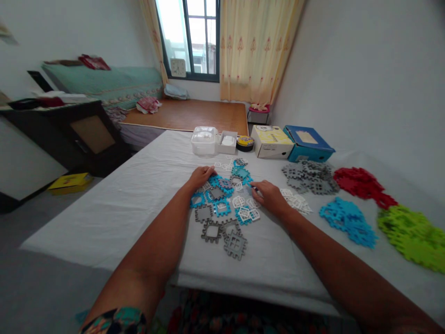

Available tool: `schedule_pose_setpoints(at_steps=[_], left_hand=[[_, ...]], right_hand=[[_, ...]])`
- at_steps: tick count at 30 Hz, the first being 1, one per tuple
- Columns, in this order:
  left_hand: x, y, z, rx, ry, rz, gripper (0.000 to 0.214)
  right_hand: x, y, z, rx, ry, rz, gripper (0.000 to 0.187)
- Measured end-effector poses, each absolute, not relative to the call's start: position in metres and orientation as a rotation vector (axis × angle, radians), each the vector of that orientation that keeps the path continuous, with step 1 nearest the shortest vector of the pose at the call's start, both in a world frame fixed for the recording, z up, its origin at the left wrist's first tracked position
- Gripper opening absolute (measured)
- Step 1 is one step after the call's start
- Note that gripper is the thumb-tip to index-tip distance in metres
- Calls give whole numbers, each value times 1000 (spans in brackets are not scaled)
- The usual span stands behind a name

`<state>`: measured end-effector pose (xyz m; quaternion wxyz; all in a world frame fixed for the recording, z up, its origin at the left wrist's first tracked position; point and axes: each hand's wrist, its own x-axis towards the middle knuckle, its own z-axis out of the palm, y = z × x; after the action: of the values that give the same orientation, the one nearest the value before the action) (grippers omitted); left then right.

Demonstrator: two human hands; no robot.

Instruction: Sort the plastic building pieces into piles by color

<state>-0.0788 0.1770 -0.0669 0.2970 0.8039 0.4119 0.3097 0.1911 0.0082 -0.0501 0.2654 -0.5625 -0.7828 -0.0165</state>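
My left hand (203, 176) rests at the left edge of a pile of blue and grey interlocking tiles (216, 192), its fingers bent and close together. What those fingers hold, if anything, is hidden. Across the pile, my right hand (267, 194) has its thumb and fingertips closed at the edge of a blue interlocking tile (247, 181). Small white window-frame pieces (238, 201) lie between and around the hands. Nearer to me are grey square frame tiles (211, 231), and one grey tile (235, 246) has a window grid in it.
On the right lie heaps of grey tiles (309, 177), red tiles (361, 183), blue tiles (347, 220) and lime-green tiles (412, 236). A clear plastic box (204, 141), a round tin (245, 143), a yellow-white box (273, 143) and a blue box (308, 143) stand at the white-covered table's (139, 185) far edge.
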Motion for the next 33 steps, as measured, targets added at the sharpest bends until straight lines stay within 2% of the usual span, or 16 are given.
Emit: schedule_pose_setpoints(at_steps=[12,16,22,27,33], left_hand=[[-79,174,-63,2172,1082,818,64],[-79,174,-63,2170,1089,820,64],[-78,175,-63,2190,1109,794,63],[-78,175,-63,2205,1127,779,63],[-79,176,-63,2208,1121,782,63]], right_hand=[[206,12,-52,-1513,-1618,339,31],[212,14,-53,-1539,-1548,268,32],[213,16,-55,-1561,-1881,-148,34],[194,12,-57,-1608,-2199,-65,30],[190,12,-49,-1778,-2275,-119,24]])
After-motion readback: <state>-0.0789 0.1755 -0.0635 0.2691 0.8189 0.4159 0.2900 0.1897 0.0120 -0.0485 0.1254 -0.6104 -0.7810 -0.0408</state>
